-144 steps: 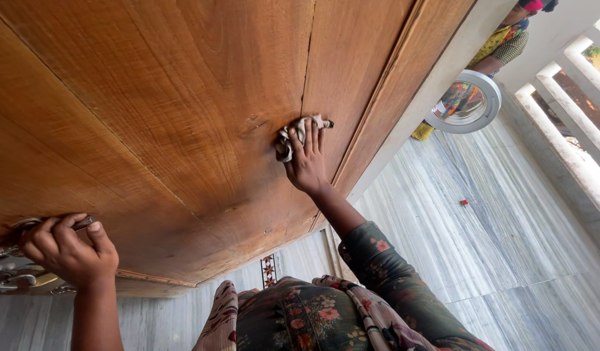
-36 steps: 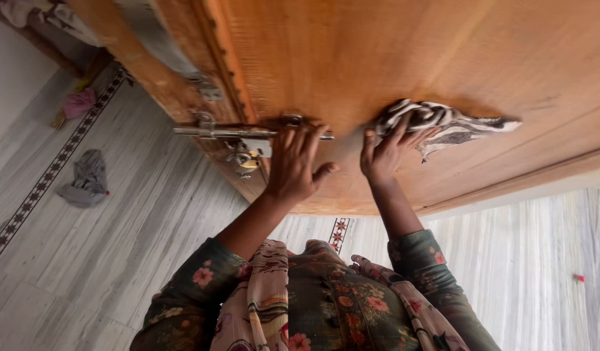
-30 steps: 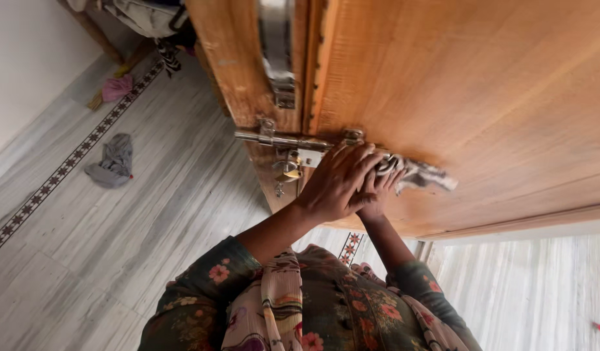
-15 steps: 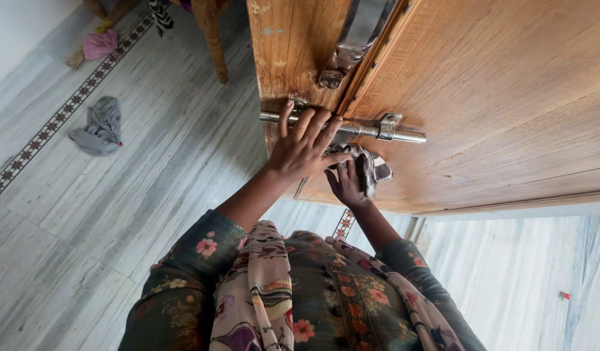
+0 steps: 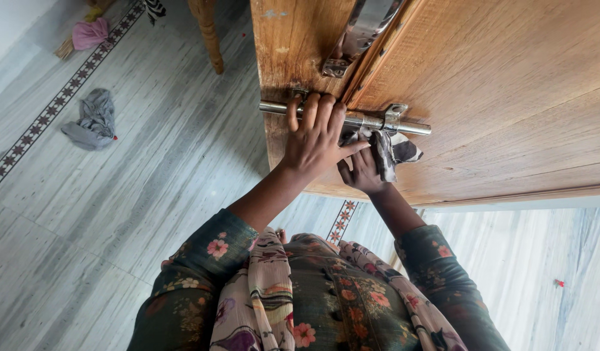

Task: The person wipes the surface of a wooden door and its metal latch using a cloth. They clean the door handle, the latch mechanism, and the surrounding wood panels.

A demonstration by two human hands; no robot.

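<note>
My left hand [image 5: 317, 138] curls its fingers over the steel sliding bolt [image 5: 404, 127] near the edge of a wooden door [image 5: 508, 84]. Just to its right and partly tucked under it, my right hand [image 5: 360, 174] grips a black-and-white patterned cloth [image 5: 394, 151] and presses it against the door below the bolt. A curved steel door handle [image 5: 360, 34] is fixed above the bolt.
A grey rag [image 5: 91, 121] lies on the pale marble floor [image 5: 131, 195] at left, near a patterned border strip. A pink cloth [image 5: 91, 32] lies at top left. A wooden furniture leg [image 5: 209, 36] stands behind the door edge. A small red bit [image 5: 559, 283] lies at right.
My right hand carried the cloth from the middle of the door leftward to the bolt. My left hand shifted its grip along the bolt. The view swung toward the door's edge.
</note>
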